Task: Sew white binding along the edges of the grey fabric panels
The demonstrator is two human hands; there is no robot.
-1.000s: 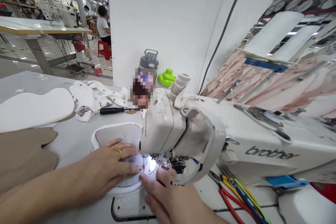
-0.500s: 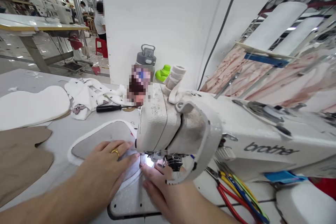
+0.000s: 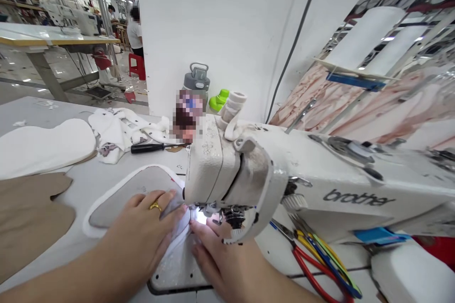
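A grey fabric piece with a white border lies flat, its right end under the head of a white sewing machine. My left hand, with a ring on one finger, rests palm down on this piece, fingers stretched towards the needle area. My right hand lies on the metal plate with its index fingertip at the fabric's edge, beside the lit needle area. Its thumb is stretched out below, apart from the index finger. The machine's curved guard hides part of the right hand. The needle itself cannot be made out.
Red-handled scissors and yellow and blue-green tools lie under the machine arm. A black-handled screwdriver, white cut pieces and brown pieces are on the left. A bottle stands behind. A person is far off.
The grey fabric piece has shifted slightly left and its outer end has turned a little downward. My left hand has moved slightly with it. My right hand stays almost in place.
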